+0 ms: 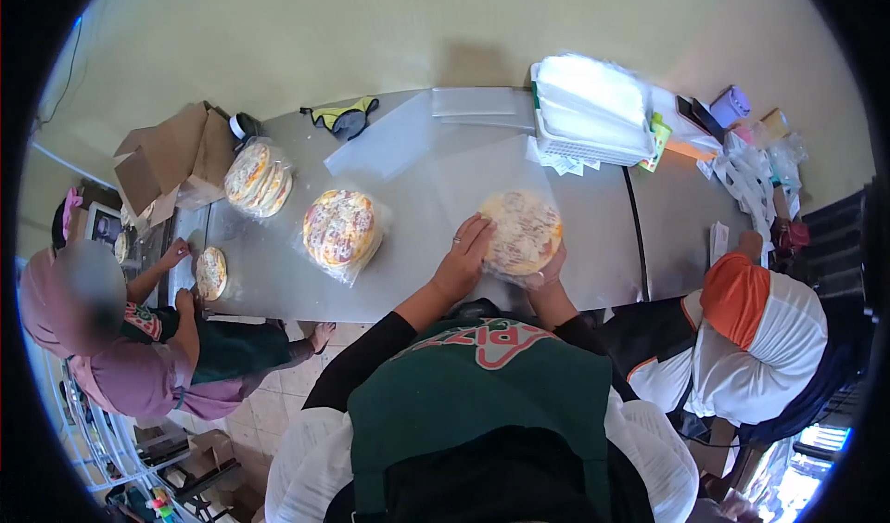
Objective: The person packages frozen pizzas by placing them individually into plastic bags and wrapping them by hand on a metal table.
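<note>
A round pizza (524,231) with pale cheese topping lies at the near side of the metal table, in a clear plastic bag (505,166) that stretches away behind it. My left hand (465,252), with a ring on one finger, grips the pizza's left edge. At its lower right edge is my right hand (551,271), thumb side against the pizza and other fingers partly hidden beneath. To the left sits a stack of bagged pizzas (341,231), and farther left another bagged stack (258,180).
A white basket (593,147) of plastic bags stands at the back right. Flat clear sheets (385,138) lie behind the pizzas. A cardboard box (176,157) is at the left. Co-workers sit on both sides; near the left one lies an unbagged pizza (211,274).
</note>
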{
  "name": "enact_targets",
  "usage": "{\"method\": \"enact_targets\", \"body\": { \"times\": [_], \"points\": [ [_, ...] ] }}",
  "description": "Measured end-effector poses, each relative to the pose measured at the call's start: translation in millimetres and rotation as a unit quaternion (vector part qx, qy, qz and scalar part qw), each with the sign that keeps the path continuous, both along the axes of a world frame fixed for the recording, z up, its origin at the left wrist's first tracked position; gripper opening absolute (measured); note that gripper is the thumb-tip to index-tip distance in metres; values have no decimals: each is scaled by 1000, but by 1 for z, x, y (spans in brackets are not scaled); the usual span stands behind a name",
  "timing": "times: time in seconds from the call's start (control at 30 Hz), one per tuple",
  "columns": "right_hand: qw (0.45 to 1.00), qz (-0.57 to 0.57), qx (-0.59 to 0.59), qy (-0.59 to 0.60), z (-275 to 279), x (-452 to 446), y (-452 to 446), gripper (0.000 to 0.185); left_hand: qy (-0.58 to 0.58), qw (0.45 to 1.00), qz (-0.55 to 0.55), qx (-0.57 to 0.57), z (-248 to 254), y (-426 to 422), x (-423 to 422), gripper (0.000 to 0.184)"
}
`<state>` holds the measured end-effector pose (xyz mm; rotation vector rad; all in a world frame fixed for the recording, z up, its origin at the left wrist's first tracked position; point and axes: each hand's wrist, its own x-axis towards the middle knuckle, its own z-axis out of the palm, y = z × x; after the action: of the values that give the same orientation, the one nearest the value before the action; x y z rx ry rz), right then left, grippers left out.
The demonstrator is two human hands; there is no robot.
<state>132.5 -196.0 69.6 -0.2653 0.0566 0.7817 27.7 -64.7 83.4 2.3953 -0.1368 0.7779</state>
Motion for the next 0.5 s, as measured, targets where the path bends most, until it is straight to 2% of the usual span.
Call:
{"method": "enact_targets", "body": {
  "times": [0.17, 0.27, 0.37, 0.5],
  "points": [
    [998, -44, 39, -24, -11, 12, 32, 55, 4, 1000, 2, 5, -19, -13, 3, 56],
    [993, -71, -79, 51, -40, 18, 40, 54, 45, 997, 56, -41, -34, -13, 6, 60],
    [988, -67, -86, 109, -84, 4, 38, 52, 128, 990, 54, -40, -80, -5, -3, 62],
    [985, -42, -64, 154, -62, -9, 29, 49, 121, 993, -10, 9, -72, -5, -22, 59]
  ]
}}
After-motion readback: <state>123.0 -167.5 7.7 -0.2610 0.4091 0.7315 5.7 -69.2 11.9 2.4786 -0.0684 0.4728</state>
